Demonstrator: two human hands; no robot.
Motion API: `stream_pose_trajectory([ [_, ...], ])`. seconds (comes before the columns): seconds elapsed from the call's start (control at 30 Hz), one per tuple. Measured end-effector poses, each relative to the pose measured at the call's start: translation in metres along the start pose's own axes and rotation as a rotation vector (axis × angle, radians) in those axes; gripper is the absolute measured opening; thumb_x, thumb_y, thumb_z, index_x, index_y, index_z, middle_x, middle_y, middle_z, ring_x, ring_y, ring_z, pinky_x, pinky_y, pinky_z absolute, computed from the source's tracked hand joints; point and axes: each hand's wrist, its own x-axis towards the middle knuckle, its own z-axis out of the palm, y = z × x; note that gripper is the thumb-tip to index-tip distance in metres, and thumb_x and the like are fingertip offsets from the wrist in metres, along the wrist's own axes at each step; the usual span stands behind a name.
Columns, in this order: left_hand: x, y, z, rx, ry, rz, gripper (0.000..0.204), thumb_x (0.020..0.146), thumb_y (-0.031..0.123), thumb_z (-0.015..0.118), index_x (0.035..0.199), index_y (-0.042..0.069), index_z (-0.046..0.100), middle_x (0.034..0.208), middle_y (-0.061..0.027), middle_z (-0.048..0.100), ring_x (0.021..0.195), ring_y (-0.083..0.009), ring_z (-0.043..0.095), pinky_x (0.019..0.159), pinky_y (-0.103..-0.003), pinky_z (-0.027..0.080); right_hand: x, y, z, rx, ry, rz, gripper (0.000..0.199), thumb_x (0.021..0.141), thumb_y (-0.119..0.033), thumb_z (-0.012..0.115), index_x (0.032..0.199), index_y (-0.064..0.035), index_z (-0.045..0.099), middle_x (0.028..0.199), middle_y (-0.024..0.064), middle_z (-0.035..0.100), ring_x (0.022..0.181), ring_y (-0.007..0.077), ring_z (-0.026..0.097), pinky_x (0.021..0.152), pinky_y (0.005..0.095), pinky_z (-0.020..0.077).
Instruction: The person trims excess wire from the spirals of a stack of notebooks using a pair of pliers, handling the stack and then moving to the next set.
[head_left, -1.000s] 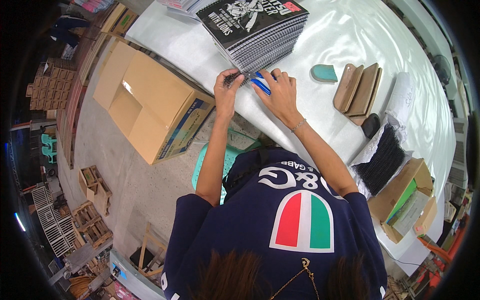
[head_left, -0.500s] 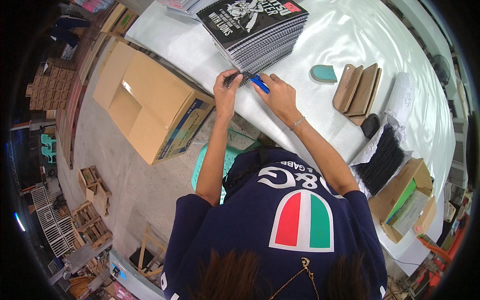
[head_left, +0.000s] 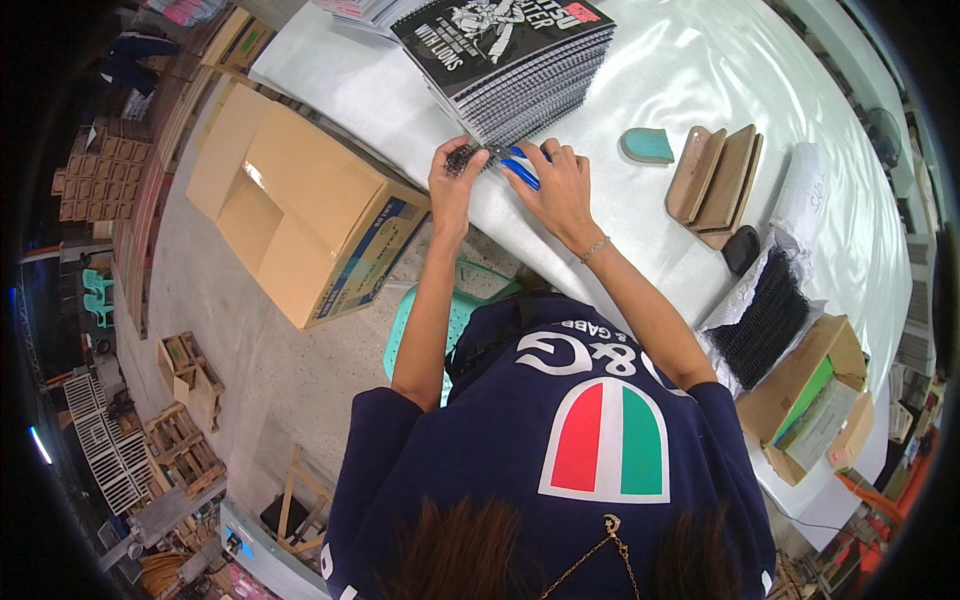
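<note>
A stack of spiral-bound books (head_left: 535,85) with black covers stands on the white-covered table, just beyond my hands. My left hand (head_left: 455,185) is closed on a small bunch of black spiral coils (head_left: 460,160) by the stack's near corner. In my right hand (head_left: 562,195) is a pair of blue-handled pliers (head_left: 522,178). Its two handles are spread apart, and its jaws point toward the coils and the corner of the stack. Whether the jaws touch a coil is too small to tell.
Right of the stack lie a teal pad (head_left: 648,146) and brown wooden blocks (head_left: 715,185). Further along are black coils (head_left: 765,320) in white wrapping and an open carton (head_left: 815,400). A large cardboard box (head_left: 300,200) stands left of the table, near a green plastic stool (head_left: 405,340).
The pliers' blue handles have come apart, and the fingers of my right hand have loosened around them. Both hands stay at the same corner of the stack.
</note>
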Motion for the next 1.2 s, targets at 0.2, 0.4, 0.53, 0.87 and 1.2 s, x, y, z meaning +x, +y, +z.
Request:
stream_pose_trajectory([
  [0.2,0.005,-0.013,-0.011,0.062,0.008,0.032,0.029,0.089,0.011,0.079,0.113,0.001,0.067,0.109,-0.0057,0.066,0.101,-0.0141,0.060,0.091,-0.029,0.049,0.005,-0.007,-0.002,0.006,-0.016,-0.022,0.038,0.090,-0.039,0.071,0.116,-0.0116,0.070,0.092,0.0081,0.061,0.085,0.0270,0.060,0.076,0.0412,0.0416],
  [0.4,0.007,-0.017,-0.013,0.119,0.040,0.065,0.022,0.092,0.013,0.077,0.109,0.004,0.069,0.109,-0.0052,0.066,0.100,-0.0136,0.059,0.092,-0.028,0.047,0.006,-0.007,-0.002,0.170,-0.185,0.143,0.035,0.091,-0.037,0.071,0.113,-0.0094,0.071,0.090,0.0113,0.066,0.078,0.0305,0.066,0.069,0.0425,0.0513],
  [0.53,0.006,-0.018,-0.010,-0.020,0.039,-0.005,0.022,0.093,0.013,0.076,0.110,0.003,0.067,0.105,-0.0030,0.065,0.097,-0.0115,0.058,0.090,-0.027,0.047,-0.005,-0.001,-0.003,0.117,-0.133,0.150,0.037,0.091,-0.040,0.070,0.115,-0.0112,0.069,0.094,0.0105,0.065,0.082,0.0292,0.064,0.071,0.0426,0.0473],
  [0.87,0.002,-0.010,-0.006,-0.026,-0.016,-0.012,0.031,0.085,0.005,0.081,0.111,0.002,0.064,0.103,-0.0037,0.065,0.096,-0.0111,0.059,0.086,-0.027,0.049,-0.006,0.003,0.004,0.011,-0.018,0.024,0.042,0.091,-0.043,0.070,0.121,-0.0132,0.068,0.100,0.0086,0.060,0.093,0.0260,0.056,0.083,0.0417,0.0375],
  [1.2,0.010,-0.020,-0.014,0.222,0.022,0.068,0.024,0.084,0.010,0.082,0.104,0.001,0.071,0.111,-0.0072,0.064,0.100,-0.0164,0.061,0.089,-0.030,0.049,0.002,0.002,0.004,0.076,-0.123,0.048,0.035,0.091,-0.040,0.070,0.113,-0.0119,0.070,0.093,0.0102,0.065,0.082,0.0291,0.064,0.072,0.0421,0.0476],
])
